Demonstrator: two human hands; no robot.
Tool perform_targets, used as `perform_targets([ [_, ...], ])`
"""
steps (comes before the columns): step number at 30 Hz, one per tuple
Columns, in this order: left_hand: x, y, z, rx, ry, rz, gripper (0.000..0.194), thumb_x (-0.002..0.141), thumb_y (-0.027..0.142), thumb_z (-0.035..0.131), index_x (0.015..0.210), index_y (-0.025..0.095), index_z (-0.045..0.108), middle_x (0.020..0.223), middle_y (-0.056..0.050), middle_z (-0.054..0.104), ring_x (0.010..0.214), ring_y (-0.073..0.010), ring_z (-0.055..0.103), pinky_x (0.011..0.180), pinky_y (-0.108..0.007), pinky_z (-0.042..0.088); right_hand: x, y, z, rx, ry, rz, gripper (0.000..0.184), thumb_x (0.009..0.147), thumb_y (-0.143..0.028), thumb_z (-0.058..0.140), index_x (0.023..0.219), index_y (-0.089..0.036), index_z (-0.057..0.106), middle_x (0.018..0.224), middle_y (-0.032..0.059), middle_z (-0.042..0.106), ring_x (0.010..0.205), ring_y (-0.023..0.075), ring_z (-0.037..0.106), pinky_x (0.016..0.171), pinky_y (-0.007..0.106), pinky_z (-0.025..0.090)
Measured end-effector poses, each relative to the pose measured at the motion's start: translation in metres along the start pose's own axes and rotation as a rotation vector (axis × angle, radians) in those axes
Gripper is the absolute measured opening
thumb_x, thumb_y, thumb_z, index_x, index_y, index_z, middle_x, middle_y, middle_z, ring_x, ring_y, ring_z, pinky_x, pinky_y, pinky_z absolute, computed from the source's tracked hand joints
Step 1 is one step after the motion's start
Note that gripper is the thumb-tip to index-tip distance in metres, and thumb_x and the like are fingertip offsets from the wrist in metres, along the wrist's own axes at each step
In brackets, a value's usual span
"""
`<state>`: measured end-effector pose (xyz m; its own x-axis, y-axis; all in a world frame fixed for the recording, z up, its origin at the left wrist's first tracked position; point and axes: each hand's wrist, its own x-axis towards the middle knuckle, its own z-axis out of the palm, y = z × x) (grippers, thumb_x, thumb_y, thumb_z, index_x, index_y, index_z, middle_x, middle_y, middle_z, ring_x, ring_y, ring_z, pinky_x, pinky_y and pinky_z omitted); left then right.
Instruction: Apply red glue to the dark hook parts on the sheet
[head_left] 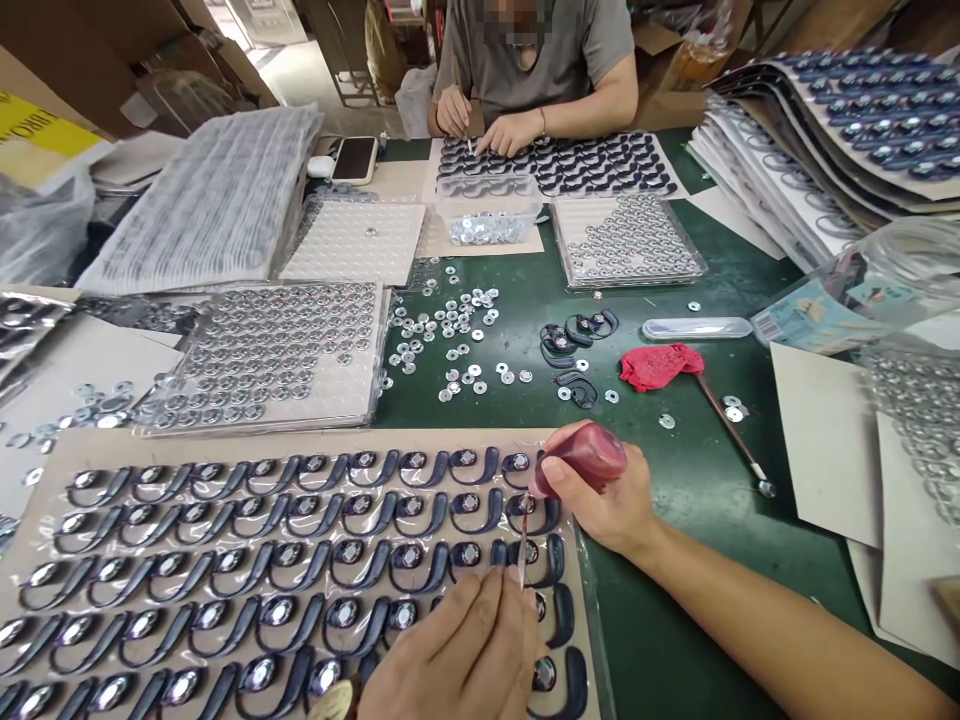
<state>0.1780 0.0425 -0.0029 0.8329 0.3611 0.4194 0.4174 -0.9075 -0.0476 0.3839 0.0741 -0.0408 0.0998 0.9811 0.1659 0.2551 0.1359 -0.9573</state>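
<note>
My right hand is closed around a dark red squeeze bottle, tilted down over the right end of a backing card. Just below it, my left hand pinches a thin pointed stick whose tip reaches up near a faceted silver stone. Whether stick and stone touch, I cannot tell. Rows of dark blue hook-shaped pieces with round shiny stones lie on the card. My left hand covers some of the lower pieces.
Loose metal discs are scattered mid-table, left of some loose dark hooks. A red cloth-headed stick lies at right. Trays of discs and stacked sheets surround the area. Opposite, another person handles a similar card.
</note>
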Motion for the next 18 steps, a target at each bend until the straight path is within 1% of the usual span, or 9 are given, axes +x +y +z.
perform_targets([
  [4, 0.0031, -0.0012, -0.0027, -0.006, -0.018, 0.024, 0.024, 0.093, 0.008, 0.043, 0.095, 0.011, 0.067, 0.093, -0.003, 0.073, 0.086, -0.0159, 0.070, 0.083, -0.026, 0.053, 0.0007, 0.0006, -0.0009, -0.031, 0.039, -0.003, 0.010, 0.083, -0.029, 0.064, 0.087, -0.020, 0.060, 0.061, 0.0004, 0.069, 0.054, 0.0173, 0.064, 0.058, 0.029, 0.051],
  [7, 0.0064, -0.0034, -0.0052, -0.014, -0.008, 0.008, 0.026, 0.093, 0.007, 0.041, 0.094, 0.011, 0.067, 0.092, -0.003, 0.073, 0.084, -0.0149, 0.070, 0.083, -0.025, 0.053, 0.0019, -0.0001, -0.0014, -0.049, 0.062, -0.017, 0.009, 0.083, -0.028, 0.064, 0.085, -0.020, 0.061, 0.060, 0.0000, 0.069, 0.055, 0.0172, 0.065, 0.059, 0.029, 0.052],
  [10, 0.0072, -0.0046, -0.0064, -0.024, -0.017, 0.004, 0.026, 0.093, 0.007, 0.041, 0.094, 0.011, 0.067, 0.092, -0.003, 0.073, 0.084, -0.0147, 0.071, 0.084, -0.024, 0.054, 0.0020, -0.0011, -0.0015, -0.029, 0.064, -0.017, 0.008, 0.083, -0.027, 0.064, 0.084, -0.020, 0.060, 0.059, -0.0002, 0.069, 0.053, 0.0167, 0.065, 0.058, 0.029, 0.052],
  [14, 0.0065, -0.0047, -0.0061, -0.030, -0.013, 0.009, 0.026, 0.094, 0.008, 0.042, 0.093, 0.011, 0.068, 0.091, -0.003, 0.073, 0.083, -0.0155, 0.071, 0.080, -0.024, 0.056, 0.0011, -0.0020, -0.0016, 0.030, 0.095, -0.007, 0.009, 0.082, -0.027, 0.065, 0.084, -0.020, 0.060, 0.061, 0.0004, 0.068, 0.052, 0.0170, 0.067, 0.056, 0.028, 0.053],
  [18, 0.0070, -0.0052, -0.0067, -0.034, -0.015, 0.012, 0.026, 0.095, 0.009, 0.042, 0.093, 0.011, 0.068, 0.092, -0.003, 0.074, 0.084, -0.0165, 0.071, 0.079, -0.025, 0.057, 0.0009, -0.0015, -0.0025, 0.006, 0.107, 0.001, 0.010, 0.084, -0.028, 0.064, 0.082, -0.019, 0.060, 0.061, 0.0005, 0.068, 0.052, 0.0162, 0.066, 0.057, 0.028, 0.053],
])
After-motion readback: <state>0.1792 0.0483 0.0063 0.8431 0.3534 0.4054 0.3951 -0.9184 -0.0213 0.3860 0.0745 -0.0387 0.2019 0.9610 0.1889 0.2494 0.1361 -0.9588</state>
